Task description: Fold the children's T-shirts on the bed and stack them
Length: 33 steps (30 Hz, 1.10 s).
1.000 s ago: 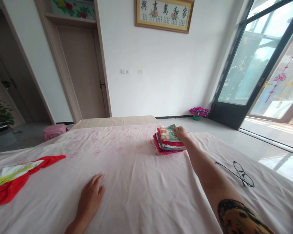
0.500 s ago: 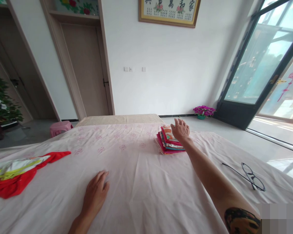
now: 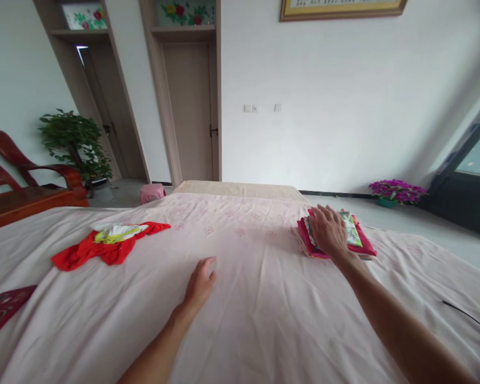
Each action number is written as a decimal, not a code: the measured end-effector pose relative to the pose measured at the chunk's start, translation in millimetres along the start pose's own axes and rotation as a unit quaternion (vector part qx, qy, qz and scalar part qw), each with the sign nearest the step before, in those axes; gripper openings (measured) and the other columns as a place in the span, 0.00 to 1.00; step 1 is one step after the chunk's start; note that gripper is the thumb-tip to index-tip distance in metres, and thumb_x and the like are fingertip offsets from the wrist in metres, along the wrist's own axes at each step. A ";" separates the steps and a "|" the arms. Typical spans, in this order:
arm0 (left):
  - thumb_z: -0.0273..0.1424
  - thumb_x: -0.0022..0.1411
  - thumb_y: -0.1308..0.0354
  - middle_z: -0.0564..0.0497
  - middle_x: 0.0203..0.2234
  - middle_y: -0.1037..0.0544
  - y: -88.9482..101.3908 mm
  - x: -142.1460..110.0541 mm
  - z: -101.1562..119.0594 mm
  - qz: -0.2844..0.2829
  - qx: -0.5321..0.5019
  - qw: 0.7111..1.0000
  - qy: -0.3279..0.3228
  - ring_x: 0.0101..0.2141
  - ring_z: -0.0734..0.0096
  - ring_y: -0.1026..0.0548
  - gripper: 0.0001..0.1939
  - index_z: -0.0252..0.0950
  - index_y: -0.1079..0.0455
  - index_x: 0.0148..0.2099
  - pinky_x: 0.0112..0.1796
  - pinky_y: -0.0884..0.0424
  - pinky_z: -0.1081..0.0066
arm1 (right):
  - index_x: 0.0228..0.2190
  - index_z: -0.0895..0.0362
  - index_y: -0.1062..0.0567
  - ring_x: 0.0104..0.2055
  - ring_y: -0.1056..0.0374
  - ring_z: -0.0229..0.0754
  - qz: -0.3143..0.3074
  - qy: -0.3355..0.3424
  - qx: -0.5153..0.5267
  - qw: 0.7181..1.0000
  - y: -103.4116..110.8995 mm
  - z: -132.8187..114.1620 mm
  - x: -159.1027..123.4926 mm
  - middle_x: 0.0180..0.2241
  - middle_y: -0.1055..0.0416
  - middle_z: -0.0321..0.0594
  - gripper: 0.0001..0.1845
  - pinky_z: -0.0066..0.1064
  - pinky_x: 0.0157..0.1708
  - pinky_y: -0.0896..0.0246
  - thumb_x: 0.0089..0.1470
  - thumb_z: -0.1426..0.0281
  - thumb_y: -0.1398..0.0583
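Note:
A stack of folded cloths [image 3: 360,240], mostly magenta and red with a green-and-white printed piece on top, lies on the pale pink flowered sheet [image 3: 240,304]. My right hand [image 3: 328,229] rests on the stack's left part, palm down with fingers stretched out, hiding some of it. Over the middle of the sheet is my left hand [image 3: 202,278], fingers loosely bent and holding nothing. Further left, apart from both hands, a crumpled red garment [image 3: 112,253] lies with a white and yellow-green piece [image 3: 120,233] on top.
A dark red flat item [image 3: 4,309] lies at the left edge. At the right is the thin black arm of some glasses [image 3: 468,316]. Beyond the sheet stand a pink stool [image 3: 152,193], a wooden bench [image 3: 36,186], a leafy plant [image 3: 74,141] and purple flowers [image 3: 398,190].
The view has swung left, bringing in the bench and dark red item. My right hand has moved from the stack's right side to its left part. My left hand stays over the sheet.

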State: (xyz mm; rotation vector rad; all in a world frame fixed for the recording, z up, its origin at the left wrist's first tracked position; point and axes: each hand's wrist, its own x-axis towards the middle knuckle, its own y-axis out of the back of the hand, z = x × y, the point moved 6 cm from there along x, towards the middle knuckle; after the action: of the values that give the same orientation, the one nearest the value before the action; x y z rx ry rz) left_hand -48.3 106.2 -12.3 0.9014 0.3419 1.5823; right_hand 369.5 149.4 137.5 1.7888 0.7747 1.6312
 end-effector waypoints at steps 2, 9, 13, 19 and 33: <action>0.25 0.59 0.49 0.43 0.52 0.25 23.1 13.6 -16.1 0.019 0.035 0.999 0.018 0.53 0.67 0.27 0.23 0.34 0.31 0.56 0.55 0.34 0.67 | 0.58 0.53 0.34 0.65 0.49 0.51 -0.040 0.071 0.072 0.994 -6.6 -42.8 -26.5 0.62 0.39 0.44 0.24 0.47 0.61 0.51 0.65 0.61 0.53; 0.26 0.60 0.50 0.35 0.54 0.30 149.6 47.0 -110.9 0.135 0.190 0.961 0.151 0.57 0.48 0.35 0.22 0.32 0.31 0.56 0.58 0.42 0.51 | 0.57 0.57 0.31 0.59 0.37 0.49 -0.243 0.098 0.222 0.939 -65.8 -124.4 -127.6 0.58 0.34 0.48 0.25 0.41 0.59 0.44 0.62 0.64 0.51; 0.29 0.60 0.50 0.35 0.62 0.40 193.3 50.3 -162.8 0.123 0.271 0.928 0.224 0.58 0.43 0.38 0.23 0.34 0.32 0.57 0.55 0.41 0.48 | 0.54 0.55 0.28 0.60 0.39 0.50 -0.247 0.089 0.206 0.943 -73.2 -130.6 -141.8 0.59 0.34 0.46 0.23 0.42 0.61 0.47 0.61 0.65 0.50; 0.30 0.59 0.47 0.35 0.63 0.41 209.9 64.4 -208.4 0.081 0.276 0.918 0.274 0.56 0.46 0.34 0.22 0.32 0.31 0.55 0.52 0.34 0.53 | 0.54 0.53 0.27 0.61 0.40 0.49 -0.236 0.093 0.201 0.946 -74.7 -129.0 -142.2 0.59 0.34 0.44 0.23 0.43 0.61 0.47 0.61 0.64 0.50; 0.22 0.55 0.49 0.35 0.40 0.23 237.8 88.1 -217.3 0.124 0.199 0.949 0.208 0.46 0.47 0.26 0.08 0.23 0.31 0.35 0.48 0.31 0.53 | 0.53 0.52 0.27 0.60 0.39 0.49 -0.239 0.082 0.223 0.942 -74.8 -126.9 -141.9 0.58 0.34 0.44 0.23 0.43 0.60 0.46 0.60 0.64 0.49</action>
State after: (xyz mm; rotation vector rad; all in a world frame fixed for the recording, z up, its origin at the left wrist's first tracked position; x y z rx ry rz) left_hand -367.8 190.5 35.8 0.9337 0.9029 1.9793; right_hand 229.8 96.5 -2.2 1.5770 1.6206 1.3522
